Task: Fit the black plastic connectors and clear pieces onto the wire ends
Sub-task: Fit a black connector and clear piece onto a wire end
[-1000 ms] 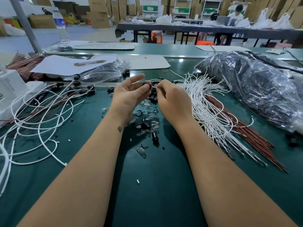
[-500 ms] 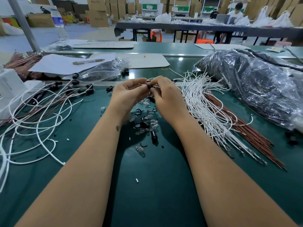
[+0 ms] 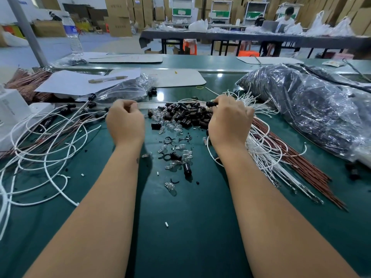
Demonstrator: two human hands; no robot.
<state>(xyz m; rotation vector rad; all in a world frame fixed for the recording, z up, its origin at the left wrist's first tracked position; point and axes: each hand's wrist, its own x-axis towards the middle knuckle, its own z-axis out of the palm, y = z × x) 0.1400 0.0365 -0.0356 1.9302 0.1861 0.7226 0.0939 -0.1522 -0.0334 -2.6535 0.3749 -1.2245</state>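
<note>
Head view: right hand (image 3: 228,121) grips small black plastic connector (image 3: 211,103) on thin white wire (image 3: 160,102); left hand (image 3: 125,121) pinches wire; next, seat clear piece.

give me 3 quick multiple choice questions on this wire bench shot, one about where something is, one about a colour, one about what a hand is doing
1. Where does the pile of black connectors lie?
A. between the two hands
B. inside the water bottle
C. on the white paper

2. What colour is the table mat?
A. red
B. dark green
C. yellow

3. What is the right hand doing?
A. lying flat and empty on the mat
B. lifting the pen
C. pinching a black connector with a white wire leading from it

Answers:
1 A: the heap sits on the mat between the left hand and the right hand.
2 B: the bare mat is dark green.
3 C: its fingertips close on the black piece, and the wire runs across to the left hand.
</note>
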